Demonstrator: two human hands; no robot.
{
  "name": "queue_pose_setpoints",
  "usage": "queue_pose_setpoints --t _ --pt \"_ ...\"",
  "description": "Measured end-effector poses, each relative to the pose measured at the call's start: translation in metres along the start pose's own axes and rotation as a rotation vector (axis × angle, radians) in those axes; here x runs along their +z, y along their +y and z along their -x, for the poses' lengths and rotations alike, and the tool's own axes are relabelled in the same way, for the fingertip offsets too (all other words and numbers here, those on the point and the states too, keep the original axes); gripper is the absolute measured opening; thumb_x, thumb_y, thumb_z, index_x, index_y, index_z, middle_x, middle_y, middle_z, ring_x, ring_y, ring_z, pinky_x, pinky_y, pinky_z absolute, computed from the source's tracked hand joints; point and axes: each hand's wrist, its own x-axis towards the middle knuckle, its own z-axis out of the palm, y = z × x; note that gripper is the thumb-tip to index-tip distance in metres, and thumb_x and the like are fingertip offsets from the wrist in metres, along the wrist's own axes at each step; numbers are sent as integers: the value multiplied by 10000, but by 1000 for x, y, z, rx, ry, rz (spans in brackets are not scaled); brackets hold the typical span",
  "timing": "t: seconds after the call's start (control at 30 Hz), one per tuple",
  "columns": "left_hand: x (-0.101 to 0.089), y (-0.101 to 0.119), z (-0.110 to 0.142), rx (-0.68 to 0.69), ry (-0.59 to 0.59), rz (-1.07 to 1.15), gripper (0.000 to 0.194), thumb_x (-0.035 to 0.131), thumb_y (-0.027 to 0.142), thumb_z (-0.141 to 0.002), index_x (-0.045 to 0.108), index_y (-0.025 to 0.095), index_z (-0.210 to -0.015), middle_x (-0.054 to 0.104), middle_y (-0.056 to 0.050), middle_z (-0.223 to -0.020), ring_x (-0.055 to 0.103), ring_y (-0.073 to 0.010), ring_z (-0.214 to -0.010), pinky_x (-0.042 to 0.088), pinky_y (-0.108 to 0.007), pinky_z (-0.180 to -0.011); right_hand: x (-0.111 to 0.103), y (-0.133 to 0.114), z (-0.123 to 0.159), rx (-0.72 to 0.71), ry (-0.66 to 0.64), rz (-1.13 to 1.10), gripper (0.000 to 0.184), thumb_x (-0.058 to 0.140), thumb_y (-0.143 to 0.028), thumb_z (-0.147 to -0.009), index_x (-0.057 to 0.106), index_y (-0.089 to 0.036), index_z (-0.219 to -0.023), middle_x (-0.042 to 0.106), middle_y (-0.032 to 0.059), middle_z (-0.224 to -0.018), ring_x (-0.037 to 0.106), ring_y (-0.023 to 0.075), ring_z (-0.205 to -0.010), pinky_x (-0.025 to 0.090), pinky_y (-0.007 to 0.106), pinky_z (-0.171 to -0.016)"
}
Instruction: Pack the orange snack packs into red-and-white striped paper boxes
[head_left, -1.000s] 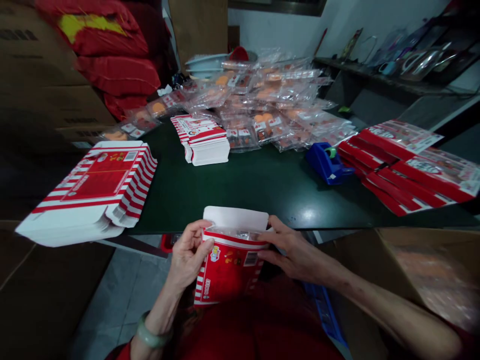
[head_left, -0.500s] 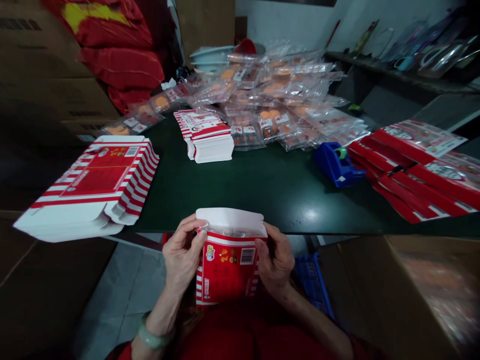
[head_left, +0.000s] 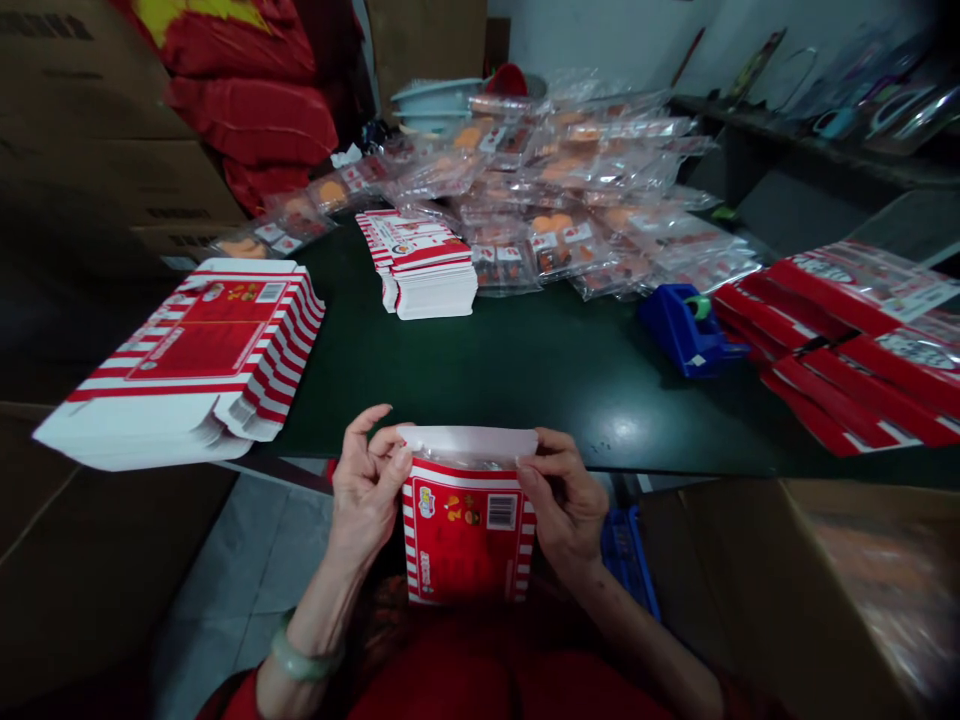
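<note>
A red-and-white striped cardboard box (head_left: 469, 545) is held upright at the table's near edge, its printed face with a barcode towards me. Its white top flap (head_left: 472, 440) stands raised, and clear plastic shows in the mouth below it. My left hand (head_left: 367, 490) pinches the flap's left corner between thumb and fingers, with one finger lifted away. On the right corner, my right hand (head_left: 562, 500) grips the flap and box edge between thumb and fingers. The box's lower end is lost in shadow against my red clothing.
Flat striped boxes (head_left: 202, 335) are stacked at left, smaller striped cartons (head_left: 431, 290) behind. Clear food packs (head_left: 555, 245) pile at the back. A blue tape dispenser (head_left: 686, 330) and red packages (head_left: 862, 350) lie right. An open carton (head_left: 735, 560) and blue crate (head_left: 628, 560) stand below.
The raised flap has bent towards me and looks shorter. My left hand has shifted its fingers at the flap's corner, lifting one. The view has turned slightly left.
</note>
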Motion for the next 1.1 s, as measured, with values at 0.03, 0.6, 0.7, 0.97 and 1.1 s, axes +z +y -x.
queue_pose_setpoints --t 0.03,0.6,0.7,0.97,1.1 --pt "-2 -1 0 -6 -19 -1 420 758 270 -708 578 229 -1086 668 0 -858 608 -92 -658 509 -184 -610 2 1 0 49 -5 -62 52 519 -174 -855 535 -221 -842 581 38 -923 593 156 -826 489 303 -713" --pt "7 75 -11 261 -664 -824 110 616 234 -822 645 141 -771 699 -49 -780 630 -125 -624 478 -205 -576 -1 -4 14 119 -207 -408 136 490 -284 -873 593 -223 -937 545 69 -1013 546 200 -919 435 330 -736" --pt "12 78 -14 412 -856 -966 232 475 242 -916 649 127 -1017 713 -59 -826 652 -132 -670 483 -203 -605 -1 -10 13 48 -167 -324 157 560 -329 -840 588 -216 -946 561 69 -986 558 199 -880 445 327 -714" --pt "15 94 -14 399 -1088 -1054 362 390 350 -961 641 110 -1064 691 -73 -835 652 -156 -699 470 -229 -614 -13 -32 0 48 -270 -53 120 487 -264 -899 560 -212 -979 629 24 -873 602 141 -771 472 251 -659" --pt "23 95 -14 337 -1074 -1094 299 411 285 -956 662 122 -956 663 -26 -726 600 -112 -588 403 -207 -543 -21 -35 -7 174 -389 -9 135 474 -246 -913 547 -207 -1020 636 3 -853 595 112 -698 465 218 -606"
